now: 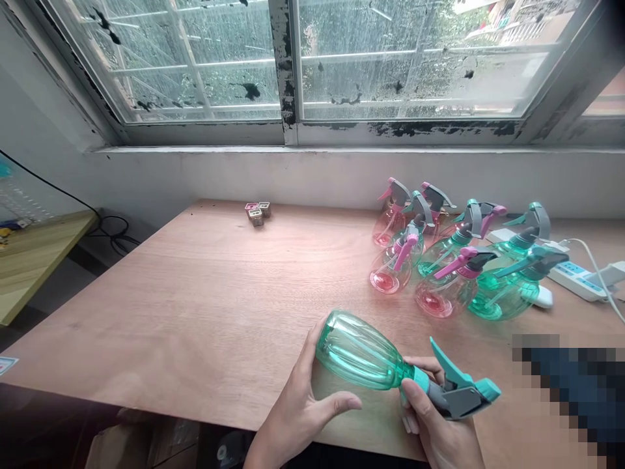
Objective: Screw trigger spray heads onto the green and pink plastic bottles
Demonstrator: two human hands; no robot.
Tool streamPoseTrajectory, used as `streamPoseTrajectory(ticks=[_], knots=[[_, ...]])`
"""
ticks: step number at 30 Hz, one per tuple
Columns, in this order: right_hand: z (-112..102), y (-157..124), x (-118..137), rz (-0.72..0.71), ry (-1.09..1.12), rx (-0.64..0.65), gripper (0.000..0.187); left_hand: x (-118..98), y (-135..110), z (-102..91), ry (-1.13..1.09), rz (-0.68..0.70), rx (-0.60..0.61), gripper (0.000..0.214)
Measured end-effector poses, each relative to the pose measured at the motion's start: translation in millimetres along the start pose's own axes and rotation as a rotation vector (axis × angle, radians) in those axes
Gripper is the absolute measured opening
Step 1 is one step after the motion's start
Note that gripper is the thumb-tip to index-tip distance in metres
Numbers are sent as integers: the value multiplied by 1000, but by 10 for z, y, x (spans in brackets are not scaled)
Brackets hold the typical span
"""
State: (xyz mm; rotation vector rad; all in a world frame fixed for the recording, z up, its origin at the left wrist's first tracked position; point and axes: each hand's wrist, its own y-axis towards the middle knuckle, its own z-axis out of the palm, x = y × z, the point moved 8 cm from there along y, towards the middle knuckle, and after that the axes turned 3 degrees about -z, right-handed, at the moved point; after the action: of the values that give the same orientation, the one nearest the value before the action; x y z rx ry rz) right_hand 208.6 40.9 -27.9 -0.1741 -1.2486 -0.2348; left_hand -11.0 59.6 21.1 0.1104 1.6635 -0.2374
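Observation:
A clear green spray bottle point(361, 352) lies tilted on its side in the air above the table's front edge. Its grey and teal spray head point(459, 394) points right, with the teal trigger upward. My right hand point(442, 423) is closed round the neck, thumb on the near side and fingers partly hidden behind. At the base of the bottle, my left hand point(297, 407) cups the rounded end; its thumb stands off the bottle and its other fingers are mostly hidden. Several pink spray bottles point(442, 296) and green spray bottles point(505, 293) stand grouped behind, to the right.
Three small blocks point(257, 217) sit at the back of the wooden table point(195, 306). A white power strip point(581, 280) with a cable is at the right, near a pixelated dark patch point(581, 384). The window point(288, 71) rises behind; a shelf point(43, 254) stands left.

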Motion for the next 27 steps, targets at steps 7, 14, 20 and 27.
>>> streamPoseTrajectory(ticks=[7,14,20,27], knots=[[26,-14,30,3,-37,25,37,-5,19,-63,-35,27,-43,78],[-27,11,-9,22,32,-29,39,5,13,-7,63,-13,3,80],[-22,35,-3,19,18,35,37,36,-8,21,46,-29,11,88],[17,3,42,-16,-16,2,37,-74,19,-19,-50,35,-5,84]])
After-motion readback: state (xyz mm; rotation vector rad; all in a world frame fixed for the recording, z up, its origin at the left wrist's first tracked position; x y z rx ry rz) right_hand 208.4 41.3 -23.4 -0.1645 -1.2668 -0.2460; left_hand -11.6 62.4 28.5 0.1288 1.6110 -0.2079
